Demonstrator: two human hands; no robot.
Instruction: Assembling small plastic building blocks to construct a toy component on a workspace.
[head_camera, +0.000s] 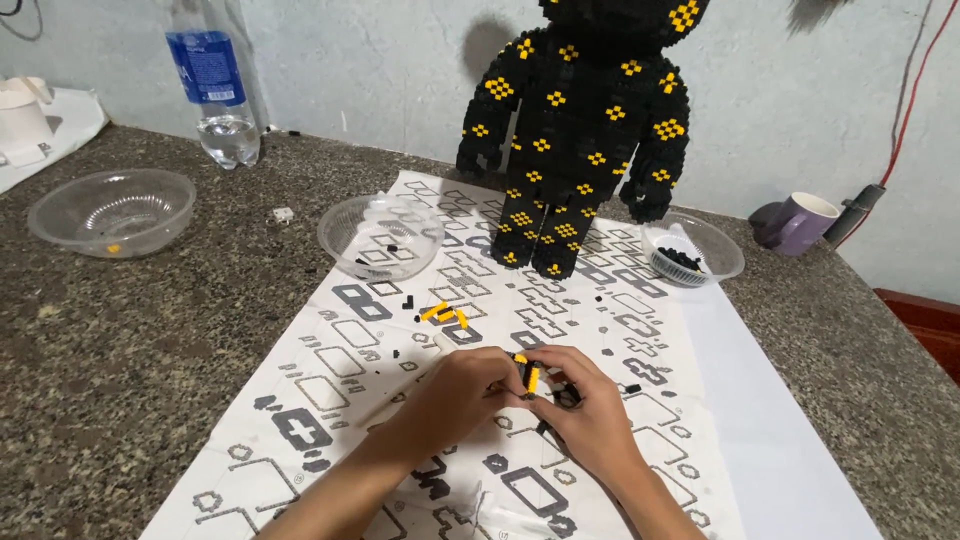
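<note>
We take this for a home hobby corner: a speckled stone counter (120, 330) against a rough plastered wall (380, 70), with a mug (797, 222) and water bottle (215, 85) (ordinary household clutter).

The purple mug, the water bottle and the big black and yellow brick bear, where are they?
purple mug (806, 224), head view, on its side wall.
water bottle (212, 70), head view, on its blue label.
brick bear (580, 130), head view, on the middle of its body.
</note>
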